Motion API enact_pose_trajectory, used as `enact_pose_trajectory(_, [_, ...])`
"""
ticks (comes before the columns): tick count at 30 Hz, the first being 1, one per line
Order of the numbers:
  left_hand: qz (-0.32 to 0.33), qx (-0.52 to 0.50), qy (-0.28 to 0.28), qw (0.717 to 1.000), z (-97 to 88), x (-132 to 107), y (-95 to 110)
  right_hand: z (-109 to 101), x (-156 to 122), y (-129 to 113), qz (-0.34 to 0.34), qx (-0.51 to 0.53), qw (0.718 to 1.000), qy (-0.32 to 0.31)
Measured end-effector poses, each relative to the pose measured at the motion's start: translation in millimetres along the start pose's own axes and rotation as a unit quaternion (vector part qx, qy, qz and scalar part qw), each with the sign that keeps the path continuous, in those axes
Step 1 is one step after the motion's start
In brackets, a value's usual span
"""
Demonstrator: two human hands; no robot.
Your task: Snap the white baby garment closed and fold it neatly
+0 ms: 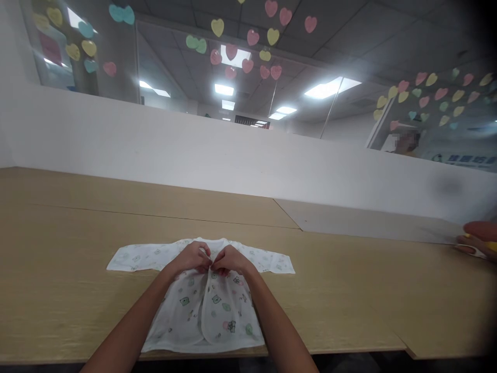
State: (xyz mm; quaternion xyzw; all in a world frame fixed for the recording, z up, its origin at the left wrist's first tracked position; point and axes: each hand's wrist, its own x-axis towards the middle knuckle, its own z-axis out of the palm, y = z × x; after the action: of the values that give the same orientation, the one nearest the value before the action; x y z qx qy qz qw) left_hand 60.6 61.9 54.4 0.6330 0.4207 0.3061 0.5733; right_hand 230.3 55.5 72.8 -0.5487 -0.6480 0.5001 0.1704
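A small white baby jacket [227,305] with green and pink printed figures lies front up on the wooden table, both sleeves spread sideways. Its front edges overlap slightly down the middle and part in curves near the hem. My left hand [196,256] pinches the left side of the front opening, just below the neckline. Close against it, my right hand [229,259] pinches the other edge at the same spot. The fingertips of both hands nearly touch, and they hide whatever fastening may be between them.
Wooden table [349,290] boards meet a grey panel [349,217] at the back right. Behind stands a low white wall [194,150] under glass with heart-shaped sticky notes [252,37]. At the right edge, another person's hand [471,243] is near an orange object [481,229].
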Motion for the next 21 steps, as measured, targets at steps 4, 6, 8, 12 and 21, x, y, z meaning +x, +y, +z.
enact_pose_trajectory(4, [0.023, 0.061, -0.001, 0.998, -4.8, 2.4, -2.3, -0.5, 6.1, 3.2, 0.035, 0.028, 0.999, -0.01])
enact_pose_trajectory(6, [0.033, 0.091, -0.001, 0.995, -6.4, 3.1, -2.0, -0.9, 7.5, 3.3, 0.051, 0.048, 0.997, -0.013])
enact_pose_trajectory(8, [0.053, 0.122, 0.007, 0.991, -6.8, 3.6, -1.8, -0.9, 7.3, 2.1, 0.058, 0.062, 0.996, -0.013])
enact_pose_trajectory(12, [0.095, 0.174, 0.029, 0.98, -5.3, 4.1, -2.1, 0.8, 5.8, -1.4, 0.065, 0.064, 0.996, -0.014])
enact_pose_trajectory(21, [-0.001, 0.2, -0.057, 0.978, -13.8, -8.3, 8.5, -12.4, -5.6, -2.8, 0.051, -0.036, 0.997, -0.043])
